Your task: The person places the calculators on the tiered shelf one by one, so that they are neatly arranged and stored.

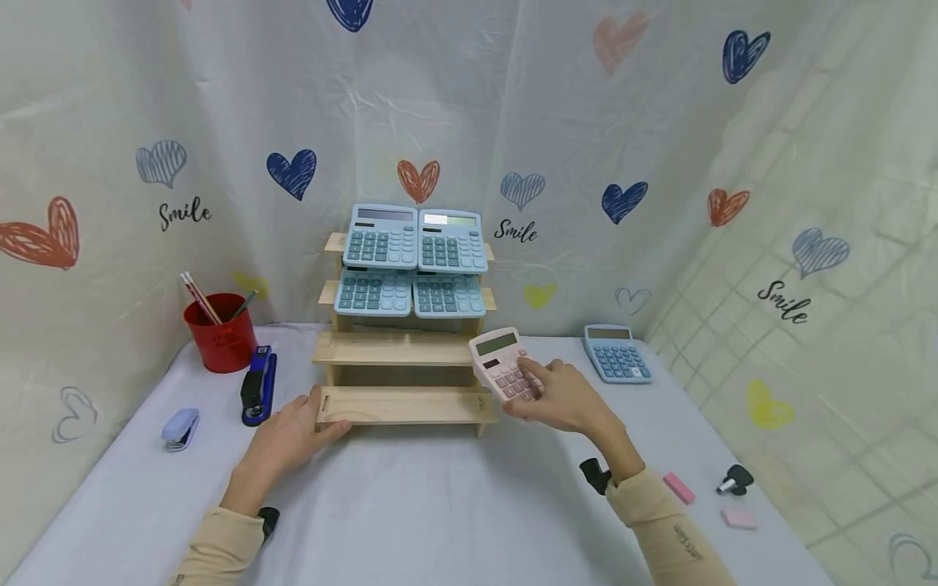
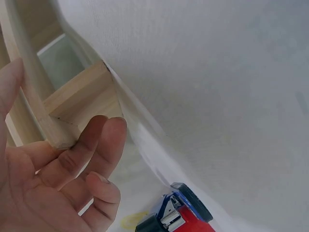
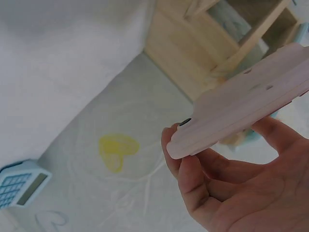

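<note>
A pink calculator (image 1: 489, 350) is in my right hand (image 1: 567, 395), pinched by its lower right part beside the tiered wooden rack (image 1: 403, 350). Its underside faces the camera in the right wrist view, with fingers along one edge. My left hand (image 1: 289, 431) grips the left end of the rack's lowest board; in the left wrist view the thumb lies on the board (image 2: 36, 87) and the fingers bend round its end. Two blue calculators (image 1: 381, 236) lean on the rack's top tier and two more blue calculators (image 1: 449, 295) on the tier below. The lower two tiers are bare.
Another blue calculator (image 1: 618, 355) lies at the back right. To the left are a red cup (image 1: 223, 342) of pencils, a blue stapler (image 1: 259, 387) and a small light-blue stapler (image 1: 180, 428). Pink erasers (image 1: 678, 488) and a small black-and-silver item (image 1: 735, 480) lie at right.
</note>
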{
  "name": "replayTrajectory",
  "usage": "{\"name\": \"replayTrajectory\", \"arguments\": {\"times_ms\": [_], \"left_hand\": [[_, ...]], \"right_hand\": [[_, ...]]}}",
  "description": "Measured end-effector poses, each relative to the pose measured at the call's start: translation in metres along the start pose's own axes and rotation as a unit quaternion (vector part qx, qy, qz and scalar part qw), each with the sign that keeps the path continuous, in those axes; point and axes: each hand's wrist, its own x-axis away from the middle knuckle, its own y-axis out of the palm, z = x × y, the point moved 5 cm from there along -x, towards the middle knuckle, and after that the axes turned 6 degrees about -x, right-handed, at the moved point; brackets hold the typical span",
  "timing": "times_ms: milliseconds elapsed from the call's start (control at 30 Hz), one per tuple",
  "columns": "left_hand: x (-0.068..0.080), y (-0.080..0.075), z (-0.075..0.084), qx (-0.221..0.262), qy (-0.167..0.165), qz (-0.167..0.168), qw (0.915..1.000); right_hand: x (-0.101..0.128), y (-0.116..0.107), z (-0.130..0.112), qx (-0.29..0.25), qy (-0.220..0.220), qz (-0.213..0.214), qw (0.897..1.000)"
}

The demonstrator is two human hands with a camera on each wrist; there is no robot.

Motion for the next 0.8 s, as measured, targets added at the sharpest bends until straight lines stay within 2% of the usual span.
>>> {"name": "replayTrajectory", "arguments": {"times_ms": [433, 567, 800], "left_hand": [[0.002, 0.002, 0.001, -0.002, -0.001, -0.005, 1.0], [0.001, 0.0, 0.002, -0.004, 0.0, -0.002, 1.0], [-0.001, 0.002, 0.0, -0.005, -0.002, -0.002, 1.0]], "right_hand": [[-0.018, 0.012, -0.048, 0.073, -0.051, 0.038, 0.995], [-0.031, 0.019, -0.063, 0.081, -0.071, 0.071, 0.992], [-0.046, 0.036, -0.093, 0.082, -0.071, 0.125, 0.986]]}}
